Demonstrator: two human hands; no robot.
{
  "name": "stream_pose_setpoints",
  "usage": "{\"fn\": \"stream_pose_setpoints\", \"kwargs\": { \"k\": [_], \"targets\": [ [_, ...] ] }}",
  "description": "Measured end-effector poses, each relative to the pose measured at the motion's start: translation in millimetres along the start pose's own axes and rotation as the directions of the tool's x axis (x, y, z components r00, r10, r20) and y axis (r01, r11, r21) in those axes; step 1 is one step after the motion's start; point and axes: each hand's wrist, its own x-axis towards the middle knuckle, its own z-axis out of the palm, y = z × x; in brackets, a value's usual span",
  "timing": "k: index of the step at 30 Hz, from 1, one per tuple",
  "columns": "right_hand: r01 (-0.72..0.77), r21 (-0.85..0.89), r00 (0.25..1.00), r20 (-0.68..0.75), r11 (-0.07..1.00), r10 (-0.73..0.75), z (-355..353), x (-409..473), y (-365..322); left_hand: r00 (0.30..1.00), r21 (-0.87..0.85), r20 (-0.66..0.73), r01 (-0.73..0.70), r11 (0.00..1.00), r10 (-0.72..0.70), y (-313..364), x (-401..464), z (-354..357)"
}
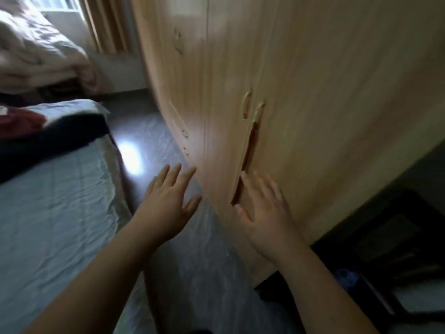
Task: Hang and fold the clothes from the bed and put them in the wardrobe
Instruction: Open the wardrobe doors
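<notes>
Head view: we see both hands stretched out toward the pale wooden wardrobe (313, 80), fingers straight and spread, holding nothing. Our right hand (265, 213) lies against the door with its fingertips (243, 175) at the seam between two doors — just beyond them a strip of red cloth (248, 153) shows in that gap, running up toward the two door handles (252, 107). Our left hand (168, 203) hovers over the dark floor (192, 261), its fingertips close to the wardrobe's lower corner; we cannot tell if they touch. Well to the left of the left fingers lies the bed (48, 213) in a light blue sheet — on its far end rest a dark garment (60, 131) and a red garment (21, 121).
</notes>
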Motion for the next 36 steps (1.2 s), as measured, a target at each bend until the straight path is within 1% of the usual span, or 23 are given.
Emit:
{"fn": "stream_pose_setpoints", "kwargs": {
  "k": [2, 5, 8, 11, 13, 15, 20, 22, 26, 31, 36],
  "targets": [
    [0.078, 0.018, 0.997, 0.021, 0.997, -0.079, 9.4, 41.1, -9.7, 0.996, -0.005, -0.045, 0.074, 0.997, -0.074, -21.2, 17.5, -7.4],
    [0.15, 0.021, 0.986, 0.07, 0.988, -0.151, 28.6, 109.9, -30.9, 0.981, -0.012, -0.092, 0.169, 0.986, -0.169, -64.2, 48.1, -16.1],
    [0.241, -0.013, 0.963, 0.125, 0.97, -0.238, 50.0, 185.6, -60.0, 0.961, -0.039, -0.119, 0.245, 0.969, -0.248, -114.5, 91.2, -27.0],
    [0.283, -0.026, 0.946, 0.175, 0.959, -0.274, 64.9, 264.9, -97.6, 0.944, -0.011, -0.112, 0.31, 0.951, -0.309, -161.9, 143.7, -44.7],
    [0.315, -0.035, 0.933, 0.194, 0.948, -0.303, 70.5, 317.8, -125.0, 0.94, 0.016, -0.115, 0.325, 0.946, -0.321, -190.1, 180.2, -61.4],
    [0.329, -0.014, 0.925, 0.205, 0.944, -0.32, 71.2, 366.7, -151.6, 0.936, 0.024, -0.147, 0.325, 0.945, -0.318, -216.3, 216.9, -83.6],
    [0.358, 0.015, 0.919, 0.169, 0.934, -0.355, 68.6, 472.9, -189.5, 0.907, -0.05, -0.228, 0.352, 0.935, -0.354, -265.2, 310.5, -133.0],
    [0.368, -0.001, 0.921, 0.142, 0.93, -0.364, 72.3, 522.1, -193.8, 0.906, -0.038, -0.233, 0.354, 0.934, -0.353, -286.6, 353.7, -135.4],
    [0.362, 0.039, 0.92, 0.15, 0.932, -0.363, 88.5, 629.3, -201.6, 0.908, -0.004, -0.228, 0.36, 0.933, -0.351, -334.6, 450.1, -125.9],
    [0.376, 0.015, 0.912, 0.174, 0.927, -0.372, 108.6, 795.3, -218.3, 0.905, -0.001, -0.18, 0.391, 0.92, -0.385, -390.9, 601.2, -135.6],
    [0.422, 0.024, 0.892, 0.167, 0.906, -0.42, 116.2, 949.1, -269.1, 0.883, -0.018, -0.259, 0.401, 0.916, -0.392, -457.6, 725.2, -170.5]
  ]
}}
